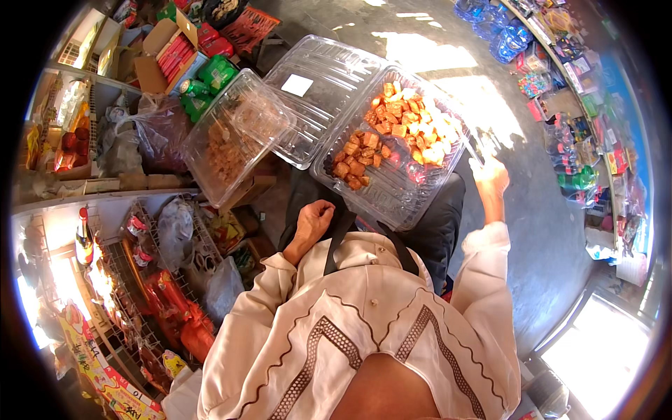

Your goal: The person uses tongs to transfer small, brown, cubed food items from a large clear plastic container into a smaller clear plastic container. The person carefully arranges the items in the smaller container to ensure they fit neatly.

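Observation:
A large clear plastic clamshell tray point(388, 197) stands open before me, over my knees, with its lid point(325, 68) folded out to the left. Orange-brown food cubes point(396, 113) lie in it in two groups, a crumpled clear film point(401, 157) between them. At the tray's right edge my right hand point(490, 176) grips a thin, pale utensil, its tip by the cubes; glare hides its exact kind. My left hand point(315, 218) rests loosely curled near my lap, with nothing seen in it. Left of the lid, a second clear plastic container point(226, 142) shows brownish food through it, tilted.
Green drink cans point(194, 97) and an open cardboard box point(173, 55) of red packets stand at the upper left. Wire racks with packaged goods point(173, 294) line the left. Shelves with bottles point(564, 142) curve along the right. Sunlit concrete floor point(541, 236) lies between.

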{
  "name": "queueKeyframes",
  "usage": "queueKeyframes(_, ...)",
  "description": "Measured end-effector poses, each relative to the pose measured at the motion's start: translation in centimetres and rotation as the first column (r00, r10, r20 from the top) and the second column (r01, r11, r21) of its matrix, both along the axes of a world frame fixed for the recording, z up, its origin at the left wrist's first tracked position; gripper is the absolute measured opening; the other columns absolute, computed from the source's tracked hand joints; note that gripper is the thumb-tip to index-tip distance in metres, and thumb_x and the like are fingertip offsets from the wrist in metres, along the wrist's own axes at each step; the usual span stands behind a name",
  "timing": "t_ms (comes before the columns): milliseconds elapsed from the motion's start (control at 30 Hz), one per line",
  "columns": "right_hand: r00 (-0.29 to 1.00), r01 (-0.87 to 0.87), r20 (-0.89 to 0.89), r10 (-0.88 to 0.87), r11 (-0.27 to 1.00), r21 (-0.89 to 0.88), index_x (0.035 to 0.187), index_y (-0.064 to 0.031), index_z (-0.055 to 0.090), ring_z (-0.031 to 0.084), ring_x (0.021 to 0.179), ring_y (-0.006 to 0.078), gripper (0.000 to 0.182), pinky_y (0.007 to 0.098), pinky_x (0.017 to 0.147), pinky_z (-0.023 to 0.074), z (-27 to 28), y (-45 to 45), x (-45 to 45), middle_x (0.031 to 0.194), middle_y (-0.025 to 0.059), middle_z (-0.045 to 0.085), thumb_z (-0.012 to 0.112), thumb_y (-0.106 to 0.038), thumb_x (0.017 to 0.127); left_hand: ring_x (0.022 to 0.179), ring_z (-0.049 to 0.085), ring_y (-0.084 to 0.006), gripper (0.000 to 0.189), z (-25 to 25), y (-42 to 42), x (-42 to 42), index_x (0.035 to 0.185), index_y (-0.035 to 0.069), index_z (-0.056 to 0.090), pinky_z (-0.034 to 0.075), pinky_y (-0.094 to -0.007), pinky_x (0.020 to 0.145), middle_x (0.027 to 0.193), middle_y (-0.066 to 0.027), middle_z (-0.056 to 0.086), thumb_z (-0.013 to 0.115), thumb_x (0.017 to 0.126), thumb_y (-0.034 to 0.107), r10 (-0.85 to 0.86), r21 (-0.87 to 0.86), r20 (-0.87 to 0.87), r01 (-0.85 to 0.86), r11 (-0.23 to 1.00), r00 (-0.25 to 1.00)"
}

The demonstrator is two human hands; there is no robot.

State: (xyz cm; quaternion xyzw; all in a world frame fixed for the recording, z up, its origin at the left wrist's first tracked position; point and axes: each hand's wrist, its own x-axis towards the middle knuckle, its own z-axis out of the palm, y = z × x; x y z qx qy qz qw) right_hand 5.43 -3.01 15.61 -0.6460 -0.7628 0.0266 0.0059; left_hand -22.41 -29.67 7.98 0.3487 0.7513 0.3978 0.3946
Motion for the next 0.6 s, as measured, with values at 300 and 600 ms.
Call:
queueKeyframes(300,0.994,-0.102,0.029,0.109,0.98,-0.168,0.101,-0.0147,0.052,0.058,0.077,0.0285,0.038,0.0396,0.066,0.0465,1.2,-0.4,0.5,0.081,0.0092,0.061,0.062,-0.033,0.069,0.049,0.052,-0.0145,0.016,0.3,0.1,0.0,0.078,-0.003,0.059,0.041,-0.027,0.048,0.057,-0.0103,0.056,0.053,0.074,0.011,-0.002,-0.008,0.026,0.002,1.0,1.0)
queueKeyframes(600,0.989,-0.092,0.106,0.106,0.987,-0.13,0.112,-0.0145,0.05,0.058,0.079,0.0265,0.047,0.0384,0.067,0.0464,2.7,-3.0,3.3,0.085,0.0097,0.061,0.064,-0.03,0.069,0.05,0.054,-0.0168,0.015,0.6,0.6,0.3,0.079,0.0,0.06,0.042,-0.0275,0.05,0.058,-0.0107,0.057,0.053,0.074,0.012,-0.029,-0.023,-0.048,0.028,0.999,0.998)
